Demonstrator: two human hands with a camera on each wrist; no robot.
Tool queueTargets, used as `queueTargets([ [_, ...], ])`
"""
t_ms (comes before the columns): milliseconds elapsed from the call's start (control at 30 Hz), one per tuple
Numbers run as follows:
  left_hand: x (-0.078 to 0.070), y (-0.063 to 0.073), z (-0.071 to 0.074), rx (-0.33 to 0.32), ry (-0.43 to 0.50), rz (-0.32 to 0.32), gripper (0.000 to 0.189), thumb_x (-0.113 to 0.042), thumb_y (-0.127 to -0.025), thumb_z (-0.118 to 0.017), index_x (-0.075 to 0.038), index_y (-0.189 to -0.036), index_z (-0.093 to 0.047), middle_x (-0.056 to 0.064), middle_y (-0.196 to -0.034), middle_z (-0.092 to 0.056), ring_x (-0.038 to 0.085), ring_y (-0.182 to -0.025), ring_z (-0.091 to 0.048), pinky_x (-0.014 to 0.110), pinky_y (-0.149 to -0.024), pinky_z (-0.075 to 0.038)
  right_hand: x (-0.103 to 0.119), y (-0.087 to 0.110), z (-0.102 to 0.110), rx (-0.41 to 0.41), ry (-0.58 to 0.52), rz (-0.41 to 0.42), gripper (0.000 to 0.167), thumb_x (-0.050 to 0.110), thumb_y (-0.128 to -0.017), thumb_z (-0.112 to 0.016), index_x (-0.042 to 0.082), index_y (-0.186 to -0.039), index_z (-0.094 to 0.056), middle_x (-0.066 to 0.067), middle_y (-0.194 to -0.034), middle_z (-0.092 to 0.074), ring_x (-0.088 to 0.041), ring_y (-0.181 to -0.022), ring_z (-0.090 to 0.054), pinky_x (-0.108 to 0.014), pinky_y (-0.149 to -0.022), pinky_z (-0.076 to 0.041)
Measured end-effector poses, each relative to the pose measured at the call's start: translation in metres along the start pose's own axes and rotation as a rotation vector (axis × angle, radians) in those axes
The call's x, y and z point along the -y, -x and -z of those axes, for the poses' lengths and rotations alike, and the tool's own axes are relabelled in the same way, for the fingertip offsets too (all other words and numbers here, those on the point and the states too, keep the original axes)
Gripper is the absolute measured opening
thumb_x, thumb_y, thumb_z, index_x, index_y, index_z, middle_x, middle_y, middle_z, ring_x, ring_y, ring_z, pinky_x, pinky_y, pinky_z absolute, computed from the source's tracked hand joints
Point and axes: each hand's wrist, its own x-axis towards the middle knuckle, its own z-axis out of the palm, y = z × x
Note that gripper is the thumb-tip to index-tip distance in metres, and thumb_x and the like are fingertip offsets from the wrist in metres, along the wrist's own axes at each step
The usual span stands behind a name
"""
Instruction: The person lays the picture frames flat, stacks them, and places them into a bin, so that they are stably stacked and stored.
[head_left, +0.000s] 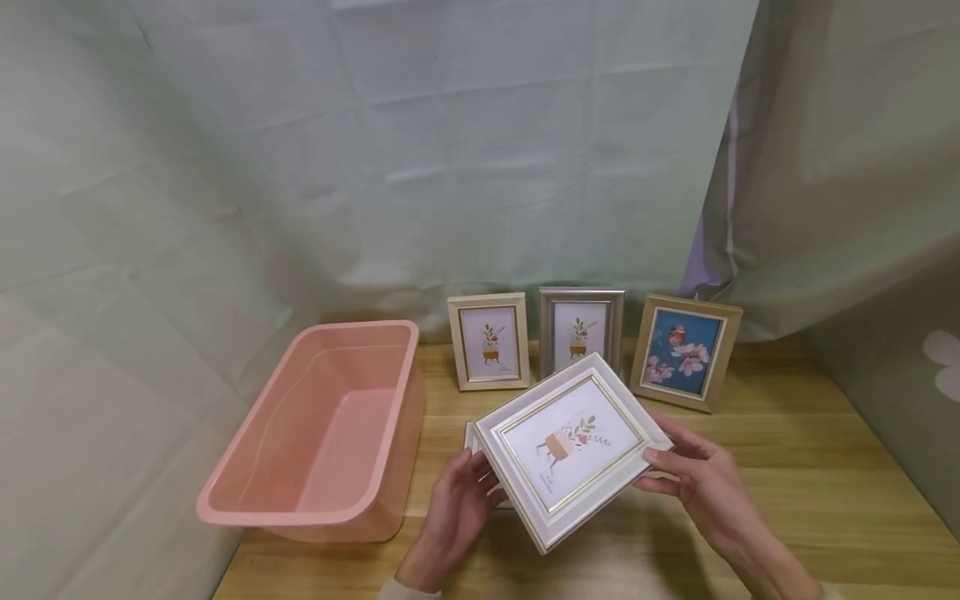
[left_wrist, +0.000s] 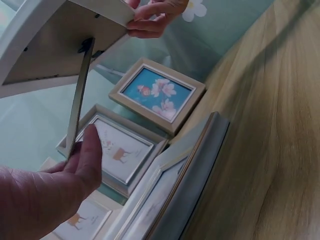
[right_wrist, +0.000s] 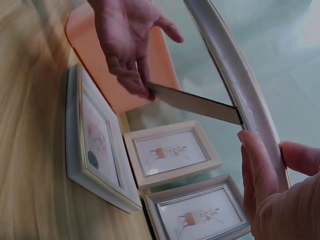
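A white picture frame (head_left: 618, 496) with gold inner trim and a potted-plant drawing is held tilted above the table. My right hand (head_left: 701, 479) grips its right edge, with the thumb on the front and fingers behind. On its back, a hinged stand (left_wrist: 82, 95) sticks out. My left hand (head_left: 461, 504) has its fingertips curled at the free end of that stand, while its thumb is apart, as the right wrist view shows. Beneath lies another white picture frame (right_wrist: 102, 145), face up and mostly hidden in the head view, with a round dark mark on it.
Behind stand a cream frame (head_left: 453, 342), a silver-grey frame (head_left: 545, 333) and a tan frame (head_left: 723, 354) with a blue flower picture. A pink plastic tub (head_left: 405, 417) sits on the left of the wooden table (head_left: 795, 492). Cloth curtains (head_left: 487, 167) hang around the table.
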Motion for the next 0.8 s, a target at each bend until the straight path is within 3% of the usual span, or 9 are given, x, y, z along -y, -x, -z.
queueTargets([
  [167,-0.002,0.006,0.001,0.008,0.039,-0.098,0.051,-0.026,-0.115,-0.021,-0.029,-0.129,-0.071,-0.016,-0.128,-0.074,0.003,-0.118,-0.066,0.026,-0.106,-0.055,-0.008,-0.003,-0.003,-0.046,0.006,-0.004,0.050,-0.006,-0.100,-0.067,0.040,-0.116,-0.079,0.005,-0.114,-0.078,-0.018,-0.097,-0.081,-0.037,-0.083,-0.069],
  [333,-0.005,0.010,0.001,-0.082,0.051,-0.144,0.038,-0.020,-0.113,-0.030,-0.021,-0.129,-0.063,-0.011,-0.126,-0.074,0.006,-0.118,-0.068,0.026,-0.106,-0.057,-0.020,-0.010,-0.010,-0.090,0.003,-0.001,0.049,-0.007,-0.098,-0.069,0.039,-0.111,-0.080,0.004,-0.107,-0.077,-0.016,-0.092,-0.079,-0.035,-0.079,-0.069],
  [500,-0.004,0.013,0.003,-0.145,-0.026,-0.183,0.036,-0.009,-0.108,-0.036,-0.010,-0.138,-0.057,-0.006,-0.131,-0.072,0.010,-0.119,-0.069,0.029,-0.104,-0.059,-0.032,-0.016,-0.016,-0.144,-0.010,0.002,0.050,-0.009,-0.097,-0.070,0.038,-0.110,-0.079,0.004,-0.103,-0.077,-0.015,-0.088,-0.078,-0.033,-0.078,-0.069],
  [667,0.000,0.015,0.004,-0.217,-0.143,-0.194,0.061,0.001,-0.102,-0.049,0.016,-0.158,-0.032,-0.005,-0.137,-0.066,0.010,-0.124,-0.065,0.028,-0.101,-0.059,-0.038,-0.023,-0.023,-0.182,0.009,0.010,0.051,-0.008,-0.095,-0.071,0.018,-0.139,-0.072,0.003,-0.103,-0.077,-0.016,-0.088,-0.079,-0.035,-0.080,-0.069],
  [733,0.001,0.016,0.004,-0.229,-0.198,-0.217,0.075,0.001,-0.099,-0.057,0.021,-0.161,-0.020,-0.007,-0.140,-0.064,0.008,-0.126,-0.063,0.026,-0.101,-0.058,-0.039,-0.024,-0.026,-0.196,0.014,0.016,0.056,-0.009,-0.095,-0.071,0.008,-0.148,-0.065,0.003,-0.102,-0.077,-0.016,-0.087,-0.079,-0.036,-0.080,-0.069],
  [800,0.001,0.018,0.004,-0.233,-0.271,-0.247,0.087,0.001,-0.095,-0.068,0.020,-0.163,-0.016,-0.002,-0.146,-0.062,0.006,-0.128,-0.061,0.024,-0.102,-0.058,-0.041,-0.025,-0.028,-0.205,0.010,0.024,0.053,-0.009,-0.095,-0.071,0.013,-0.143,-0.069,0.003,-0.101,-0.076,-0.016,-0.086,-0.079,-0.036,-0.080,-0.069],
])
